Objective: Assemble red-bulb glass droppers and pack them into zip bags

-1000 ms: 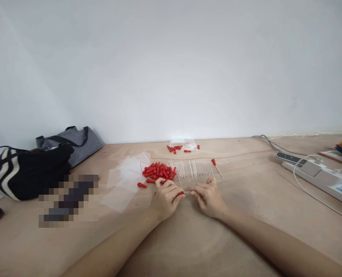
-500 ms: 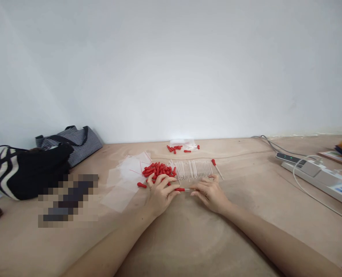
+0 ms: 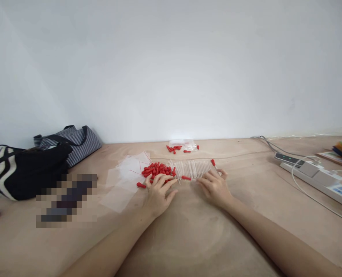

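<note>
The left hand (image 3: 158, 194), at the frame's centre, has its fingers spread and thumb apart, covering the near edge of a heap of red, teardrop-shaped bulbs (image 3: 157, 168). The right hand (image 3: 216, 188), right of centre, has bent fingers; whether they pinch anything cannot be told. Between the hands sits a single slender red bulb (image 3: 186, 177); any tube joining it to the right fingertips is too faint to make out. Behind stands a blurred row of thin, clear tubes (image 3: 195, 168). The right hand partly hides a red-topped tube (image 3: 213, 162). A pixelated patch obscures something dark at lower left; the right edge crops a white plastic power strip (image 3: 322, 181).
</note>
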The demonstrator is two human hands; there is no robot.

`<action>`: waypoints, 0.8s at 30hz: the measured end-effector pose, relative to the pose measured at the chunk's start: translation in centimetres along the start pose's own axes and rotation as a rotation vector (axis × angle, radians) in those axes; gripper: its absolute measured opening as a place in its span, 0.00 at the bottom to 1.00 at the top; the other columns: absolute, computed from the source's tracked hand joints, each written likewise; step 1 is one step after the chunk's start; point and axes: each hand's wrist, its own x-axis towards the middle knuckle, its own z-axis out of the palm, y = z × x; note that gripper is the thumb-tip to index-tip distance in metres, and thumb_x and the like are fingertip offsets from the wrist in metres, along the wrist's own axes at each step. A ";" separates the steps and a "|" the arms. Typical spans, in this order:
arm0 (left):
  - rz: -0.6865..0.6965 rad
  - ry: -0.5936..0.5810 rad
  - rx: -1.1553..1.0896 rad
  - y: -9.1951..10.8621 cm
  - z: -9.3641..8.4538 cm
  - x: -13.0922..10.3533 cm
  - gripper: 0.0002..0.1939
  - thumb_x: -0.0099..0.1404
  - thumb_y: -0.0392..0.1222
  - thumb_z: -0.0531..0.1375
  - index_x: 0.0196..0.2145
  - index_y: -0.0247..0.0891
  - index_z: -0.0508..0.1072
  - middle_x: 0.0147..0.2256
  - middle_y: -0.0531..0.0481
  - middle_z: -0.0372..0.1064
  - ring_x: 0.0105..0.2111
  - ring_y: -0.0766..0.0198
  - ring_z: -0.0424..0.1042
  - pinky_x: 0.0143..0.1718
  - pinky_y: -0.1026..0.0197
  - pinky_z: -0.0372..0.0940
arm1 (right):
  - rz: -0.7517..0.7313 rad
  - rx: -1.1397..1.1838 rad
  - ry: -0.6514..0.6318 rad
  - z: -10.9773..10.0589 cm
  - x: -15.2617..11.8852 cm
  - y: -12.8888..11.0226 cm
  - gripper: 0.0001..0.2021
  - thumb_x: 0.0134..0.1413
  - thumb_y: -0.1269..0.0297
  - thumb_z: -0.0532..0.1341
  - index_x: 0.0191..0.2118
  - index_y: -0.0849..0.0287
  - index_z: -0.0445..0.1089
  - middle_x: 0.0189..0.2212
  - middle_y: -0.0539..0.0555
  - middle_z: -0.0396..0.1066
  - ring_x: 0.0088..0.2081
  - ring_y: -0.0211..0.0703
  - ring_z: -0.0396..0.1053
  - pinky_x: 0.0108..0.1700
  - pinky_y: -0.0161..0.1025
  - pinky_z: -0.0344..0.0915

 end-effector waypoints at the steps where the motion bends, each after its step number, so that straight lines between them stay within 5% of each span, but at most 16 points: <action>1: -0.012 -0.011 0.013 -0.3 -0.1 0.0 0.10 0.54 0.39 0.61 0.37 0.45 0.72 0.38 0.50 0.70 0.41 0.55 0.64 0.48 0.44 0.44 | 0.106 -0.029 -0.003 0.0 0.1 0.7 0.11 0.54 0.65 0.51 0.30 0.55 0.71 0.26 0.52 0.70 0.35 0.40 0.61 0.46 0.46 0.38; 5: -0.014 -0.162 0.031 -1.5 -0.8 0.0 0.07 0.53 0.38 0.61 0.33 0.42 0.72 0.37 0.49 0.70 0.38 0.57 0.64 0.39 0.52 0.52 | 0.542 -0.131 -0.077 0.3 0.8 3.7 0.14 0.53 0.61 0.49 0.30 0.56 0.72 0.28 0.55 0.71 0.36 0.45 0.62 0.44 0.48 0.39; 9: -0.011 -0.311 0.047 -2.2 -1.6 0.0 0.07 0.53 0.39 0.61 0.33 0.42 0.72 0.35 0.51 0.69 0.36 0.58 0.64 0.36 0.56 0.53 | 0.729 -0.145 -0.201 1.0 1.3 5.0 0.16 0.52 0.59 0.48 0.32 0.57 0.72 0.26 0.56 0.71 0.37 0.48 0.62 0.42 0.48 0.40; 18: 0.018 -0.385 0.062 -2.6 -1.6 0.2 0.05 0.58 0.35 0.56 0.32 0.40 0.72 0.31 0.51 0.70 0.31 0.61 0.66 0.35 0.58 0.56 | 0.764 -0.174 -0.239 1.9 1.8 5.3 0.15 0.53 0.60 0.48 0.35 0.58 0.70 0.32 0.59 0.71 0.38 0.50 0.63 0.42 0.49 0.42; 24: 0.066 -0.210 -0.155 -2.3 -0.7 0.1 0.08 0.63 0.36 0.52 0.36 0.37 0.70 0.33 0.48 0.68 0.33 0.63 0.67 0.35 0.61 0.61 | 0.714 -0.204 -0.262 1.8 2.0 4.9 0.15 0.52 0.60 0.48 0.34 0.57 0.71 0.35 0.59 0.69 0.40 0.50 0.63 0.42 0.50 0.45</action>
